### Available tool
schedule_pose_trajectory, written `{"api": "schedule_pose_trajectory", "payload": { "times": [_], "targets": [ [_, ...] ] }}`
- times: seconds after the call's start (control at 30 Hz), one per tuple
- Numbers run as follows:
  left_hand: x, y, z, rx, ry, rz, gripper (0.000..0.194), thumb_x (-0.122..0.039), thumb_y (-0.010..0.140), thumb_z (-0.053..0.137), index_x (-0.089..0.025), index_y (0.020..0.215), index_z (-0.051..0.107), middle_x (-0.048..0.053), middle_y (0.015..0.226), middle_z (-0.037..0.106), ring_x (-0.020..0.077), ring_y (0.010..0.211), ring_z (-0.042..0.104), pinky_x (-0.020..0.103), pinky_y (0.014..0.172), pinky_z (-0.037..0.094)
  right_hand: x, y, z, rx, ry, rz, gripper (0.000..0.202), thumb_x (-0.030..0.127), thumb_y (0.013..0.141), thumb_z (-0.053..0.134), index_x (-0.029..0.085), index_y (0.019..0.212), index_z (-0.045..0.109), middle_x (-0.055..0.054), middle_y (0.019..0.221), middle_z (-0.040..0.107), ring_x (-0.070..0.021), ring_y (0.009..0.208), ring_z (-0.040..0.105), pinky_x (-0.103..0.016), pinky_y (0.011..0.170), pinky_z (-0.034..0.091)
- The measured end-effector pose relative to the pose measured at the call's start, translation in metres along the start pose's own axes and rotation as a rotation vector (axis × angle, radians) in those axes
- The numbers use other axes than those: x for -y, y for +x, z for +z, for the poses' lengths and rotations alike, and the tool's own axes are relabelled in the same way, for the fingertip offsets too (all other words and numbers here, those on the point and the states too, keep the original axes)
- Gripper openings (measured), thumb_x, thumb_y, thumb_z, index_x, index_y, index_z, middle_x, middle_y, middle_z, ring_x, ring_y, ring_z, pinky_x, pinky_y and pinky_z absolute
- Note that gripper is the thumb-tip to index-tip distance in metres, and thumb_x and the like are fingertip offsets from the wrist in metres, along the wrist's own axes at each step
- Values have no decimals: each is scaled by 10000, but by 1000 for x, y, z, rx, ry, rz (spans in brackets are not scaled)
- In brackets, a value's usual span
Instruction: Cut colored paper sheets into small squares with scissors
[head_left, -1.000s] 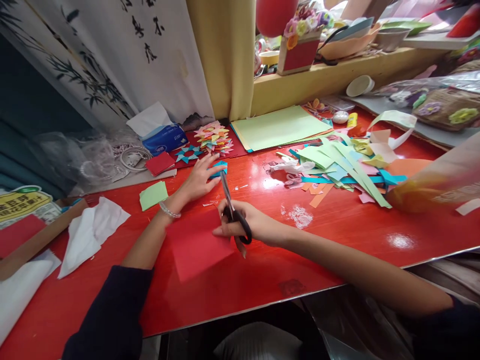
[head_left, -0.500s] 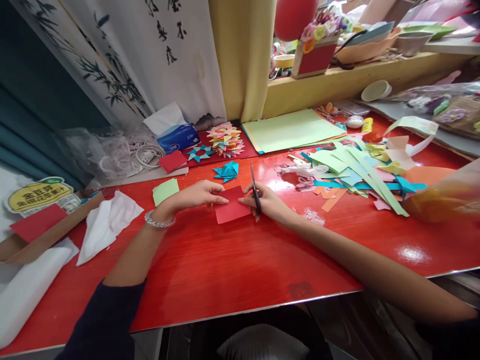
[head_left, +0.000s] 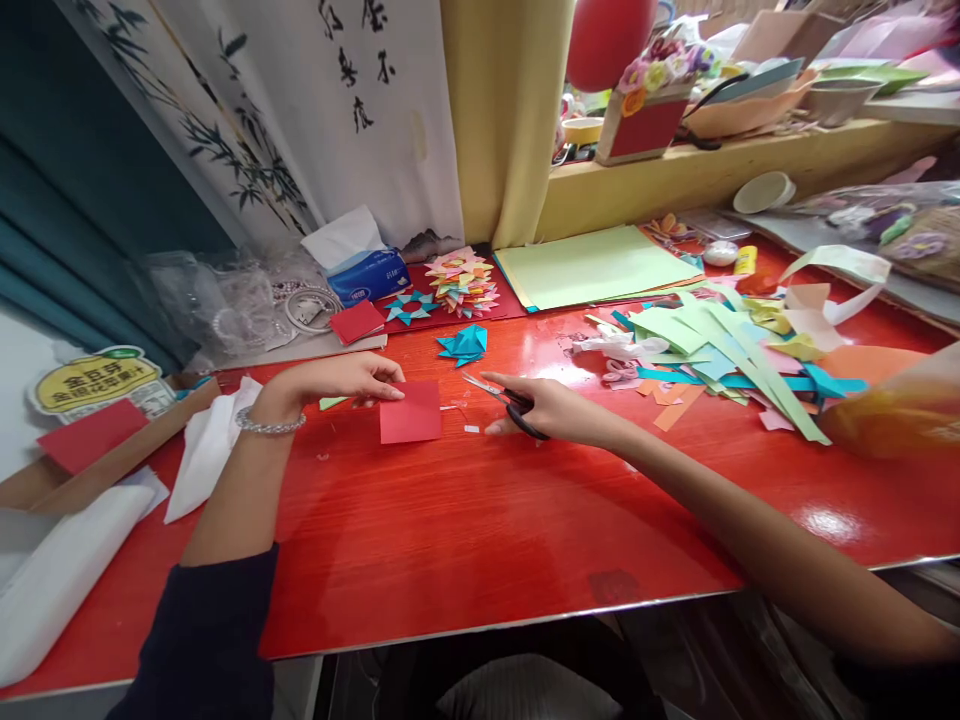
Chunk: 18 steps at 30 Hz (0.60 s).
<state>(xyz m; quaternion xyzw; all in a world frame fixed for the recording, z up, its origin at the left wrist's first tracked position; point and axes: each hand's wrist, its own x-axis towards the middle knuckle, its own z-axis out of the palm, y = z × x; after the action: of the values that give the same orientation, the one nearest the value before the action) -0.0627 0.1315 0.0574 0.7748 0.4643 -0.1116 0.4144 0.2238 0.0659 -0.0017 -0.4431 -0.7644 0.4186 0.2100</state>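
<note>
Over the table (head_left: 510, 560), bent left hand (head_left: 360, 381) pinching red paper (head_left: 411, 416), right hand (head_left: 564, 410) grasping scissors (head_left: 513, 397)

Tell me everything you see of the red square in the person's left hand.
The red square looks like a thin, flat piece of plain matte paper, with no visible print or fold on the face shown. Its edges look straight and its corners sharp. The thumb of the left hand laps over its upper left part, in a pinching grip. Its face is turned to the viewer, before the glossy red table; whether they touch isn't clear.
</note>
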Motion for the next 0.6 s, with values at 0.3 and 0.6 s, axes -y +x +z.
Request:
{"api": "schedule_pose_trajectory", "payload": {
  "times": [0.3,0.6],
  "targets": [
    [18,-5,-3,79,-113,-81,240,-407,752,577,-188,837,524,26,765,558,158,695,597,239,576,489,-9,0,6,91,-37,68,453,260,773,495,138,1198,394,-28,832,544,-103,561,489,-215,460,383],
    [14,-12,-6,91,8,-145,368,-515,752,527,-190,913,590,52,831,602,169,732,578,236,588,467,5,-6,4,-33,-676,-114,458,251,832,467,242,1289,496,-67,916,672,-167,664,576,-260,502,273]
  ]
}}
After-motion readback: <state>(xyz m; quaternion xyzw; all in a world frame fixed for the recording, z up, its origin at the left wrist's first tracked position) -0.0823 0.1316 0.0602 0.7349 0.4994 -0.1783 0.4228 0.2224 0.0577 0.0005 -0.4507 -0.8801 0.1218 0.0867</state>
